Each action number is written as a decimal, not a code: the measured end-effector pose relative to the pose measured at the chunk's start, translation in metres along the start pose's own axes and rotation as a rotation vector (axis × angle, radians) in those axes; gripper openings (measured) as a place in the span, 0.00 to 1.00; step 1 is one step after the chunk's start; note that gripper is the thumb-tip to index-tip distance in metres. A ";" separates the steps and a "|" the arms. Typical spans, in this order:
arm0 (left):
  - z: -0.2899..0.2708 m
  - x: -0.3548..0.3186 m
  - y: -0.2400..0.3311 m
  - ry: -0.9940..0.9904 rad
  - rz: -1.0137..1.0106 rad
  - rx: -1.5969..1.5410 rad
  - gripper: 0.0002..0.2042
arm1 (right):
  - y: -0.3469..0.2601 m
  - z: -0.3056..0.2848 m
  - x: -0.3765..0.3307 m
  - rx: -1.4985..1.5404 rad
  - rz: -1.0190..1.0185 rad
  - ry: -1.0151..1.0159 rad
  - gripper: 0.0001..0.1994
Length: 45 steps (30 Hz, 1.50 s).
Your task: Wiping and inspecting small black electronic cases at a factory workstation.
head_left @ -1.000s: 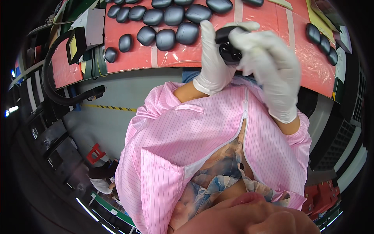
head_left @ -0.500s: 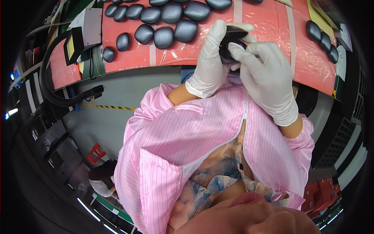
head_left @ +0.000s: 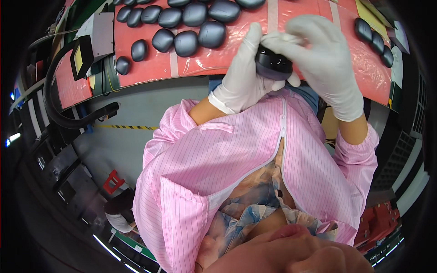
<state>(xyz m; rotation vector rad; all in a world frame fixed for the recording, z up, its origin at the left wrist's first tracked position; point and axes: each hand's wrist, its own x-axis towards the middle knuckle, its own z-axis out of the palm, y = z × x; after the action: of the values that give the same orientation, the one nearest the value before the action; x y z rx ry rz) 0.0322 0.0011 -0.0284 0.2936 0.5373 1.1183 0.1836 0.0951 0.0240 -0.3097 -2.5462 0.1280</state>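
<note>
Item: dark rounded case [head_left: 273, 63], pinched between left hand [head_left: 241, 79] fingers below and right hand [head_left: 325, 63] fingertips on top. Step, judged: handling and inspection. Beyond fingertips: matching grey cases [head_left: 186, 27] on red mat [head_left: 154, 68]

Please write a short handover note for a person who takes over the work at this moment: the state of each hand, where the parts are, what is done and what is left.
Left hand: gloved, holding the small dark rounded case from below and the side.
Right hand: gloved, fingers on top of the same case, which is held above the edge of the red mat.
Parts: a group of grey rounded cases lies on the mat to the left; a few more lie to the right.
Done: one case is lifted off the mat.
Left: this case is not yet put down; the others lie untouched.
</note>
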 end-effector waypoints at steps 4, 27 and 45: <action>0.021 0.004 -0.004 0.473 0.123 0.422 0.35 | -0.004 0.018 -0.015 -0.131 0.130 -0.162 0.16; 0.004 0.005 -0.010 0.128 -0.086 -0.143 0.34 | 0.004 0.020 -0.022 0.140 0.147 0.127 0.15; -0.012 0.005 -0.004 0.227 -0.172 -0.249 0.36 | 0.030 0.018 -0.023 0.153 0.400 0.156 0.15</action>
<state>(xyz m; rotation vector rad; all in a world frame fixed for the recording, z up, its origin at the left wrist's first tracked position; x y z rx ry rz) 0.0303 0.0033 -0.0420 -0.0966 0.6044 1.0437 0.1983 0.1185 -0.0076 -0.7353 -2.2758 0.4302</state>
